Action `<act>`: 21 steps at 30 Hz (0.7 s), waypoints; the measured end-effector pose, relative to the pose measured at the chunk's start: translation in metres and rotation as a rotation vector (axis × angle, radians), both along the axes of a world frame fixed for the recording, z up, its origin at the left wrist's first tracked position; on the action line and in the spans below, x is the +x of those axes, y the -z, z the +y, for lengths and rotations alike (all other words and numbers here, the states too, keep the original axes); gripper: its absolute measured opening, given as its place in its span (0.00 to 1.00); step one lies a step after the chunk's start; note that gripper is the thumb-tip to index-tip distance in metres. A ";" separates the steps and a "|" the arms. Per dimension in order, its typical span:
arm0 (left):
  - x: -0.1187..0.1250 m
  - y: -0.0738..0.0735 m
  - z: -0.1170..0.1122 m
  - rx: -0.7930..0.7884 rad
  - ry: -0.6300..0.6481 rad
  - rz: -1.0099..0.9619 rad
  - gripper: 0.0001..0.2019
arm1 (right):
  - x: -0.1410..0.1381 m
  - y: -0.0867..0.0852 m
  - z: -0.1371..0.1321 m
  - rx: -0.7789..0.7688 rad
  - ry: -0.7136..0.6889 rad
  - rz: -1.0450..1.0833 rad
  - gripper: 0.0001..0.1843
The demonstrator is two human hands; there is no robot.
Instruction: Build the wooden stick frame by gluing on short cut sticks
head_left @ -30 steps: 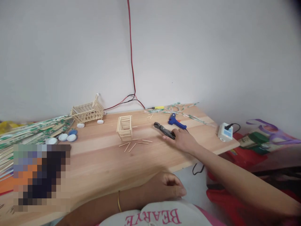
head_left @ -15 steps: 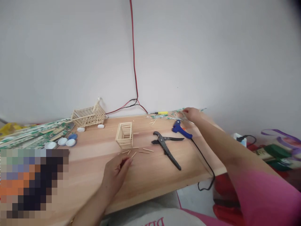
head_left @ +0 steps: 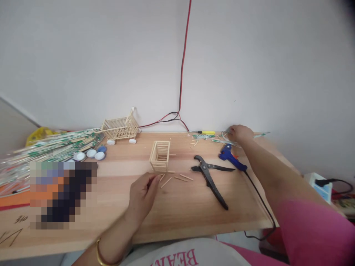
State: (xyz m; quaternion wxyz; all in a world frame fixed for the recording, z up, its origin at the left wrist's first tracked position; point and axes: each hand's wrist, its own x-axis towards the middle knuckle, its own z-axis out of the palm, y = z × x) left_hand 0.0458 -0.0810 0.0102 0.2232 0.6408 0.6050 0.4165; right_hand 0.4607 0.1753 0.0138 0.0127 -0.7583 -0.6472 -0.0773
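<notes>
Wooden surface (head_left: 111,192), back edge against a wall. Bundle of sticks in green-printed clear wrapping (head_left: 63,146) spread across its back left corner. Stick-built cart on white wheels (head_left: 119,128) at the back edge, just right of the bundle. Loose strips of wrapping (head_left: 220,141) along the back edge, toward the right corner. Black hand cutter (head_left: 205,170) right of centre, handles spread, the longer one aimed at the front edge. Blue glue gun (head_left: 231,159) between cutter and right edge; its cord drops over the front edge near the right corner.

Left hand (head_left: 142,194) over mid-surface, fingers curled, thumb against index; cannot tell whether a stick is pinched. Right hand (head_left: 240,133) at the back edge by the wrapping strips, fingers bent; grip cannot be told.

Small stick frame (head_left: 160,165) upright between the centre and the back edge. Yellow-handled screwdriver (head_left: 208,133) lying along the back edge. White and blue caps (head_left: 91,153) clustered in front of the bundle. Short loose sticks (head_left: 165,183) scattered mid-surface, before the frame, beside the left fingertips.
</notes>
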 end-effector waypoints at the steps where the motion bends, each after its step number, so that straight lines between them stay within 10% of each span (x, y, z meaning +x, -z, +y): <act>1: -0.001 0.001 0.001 -0.006 -0.048 -0.011 0.12 | -0.002 -0.004 -0.004 0.029 -0.002 -0.007 0.17; 9: -0.014 0.010 0.001 -0.032 -0.090 0.206 0.09 | -0.049 -0.059 -0.075 0.382 -0.208 0.561 0.13; 21: 0.024 -0.003 -0.003 -0.134 0.169 0.678 0.13 | -0.175 -0.020 -0.232 -0.278 -0.452 1.599 0.17</act>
